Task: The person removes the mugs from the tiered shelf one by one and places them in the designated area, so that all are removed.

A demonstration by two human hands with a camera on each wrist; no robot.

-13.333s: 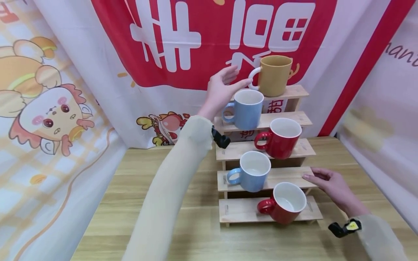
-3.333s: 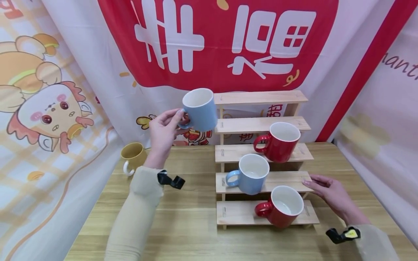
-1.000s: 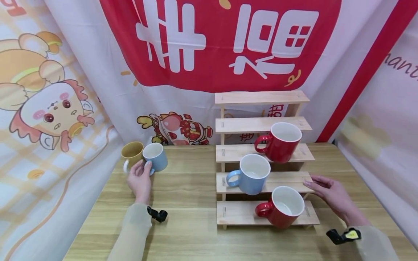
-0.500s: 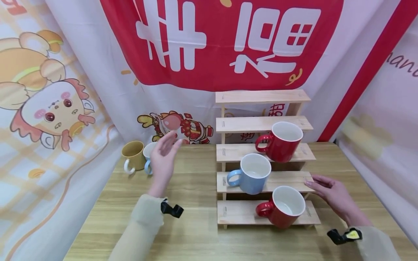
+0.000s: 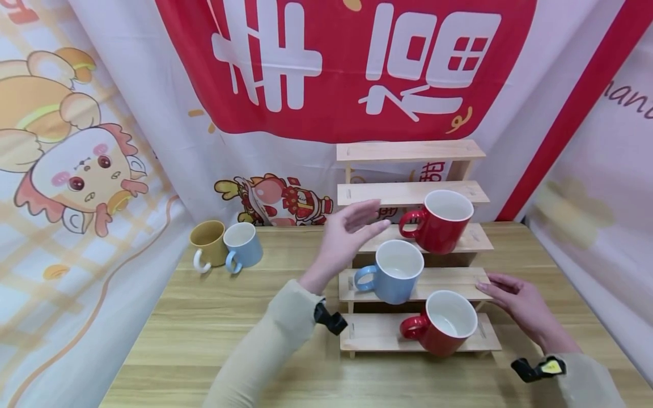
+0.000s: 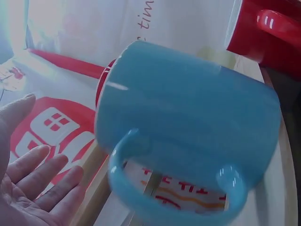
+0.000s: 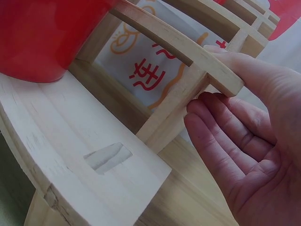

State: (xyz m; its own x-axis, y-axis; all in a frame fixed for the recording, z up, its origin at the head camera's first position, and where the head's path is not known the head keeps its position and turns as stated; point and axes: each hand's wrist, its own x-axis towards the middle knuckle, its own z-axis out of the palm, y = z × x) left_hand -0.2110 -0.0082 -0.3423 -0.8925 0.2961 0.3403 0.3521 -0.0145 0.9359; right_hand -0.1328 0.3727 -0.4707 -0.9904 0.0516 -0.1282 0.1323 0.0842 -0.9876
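Note:
My left hand (image 5: 347, 238) reaches over the stepped wooden rack, fingers extended and holding nothing. Its fingertips are close to the handle of a red mug (image 5: 445, 222) on the middle tier. Just below the hand, a light blue mug (image 5: 398, 272) stands on the second tier from the bottom; it fills the middle of the left wrist view, where the open palm (image 6: 33, 193) is beside it. Another red mug (image 5: 446, 326) sits on the lowest tier. My right hand (image 5: 525, 306) pinches the right end of a shelf board (image 7: 216, 70), thumb on top and fingers beneath.
At the table's back left, a tan mug (image 5: 208, 243) and a light blue mug (image 5: 244, 246) stand side by side, handles toward the front. The rack's top two boards (image 5: 408, 150) bear no mugs. Printed cloth (image 5: 285, 153) hangs behind and along both sides.
My left hand took the tan mug, then a light blue mug, from the rack's upper tiers to the back left. It let go and moved right to the rack. My right hand stays put.

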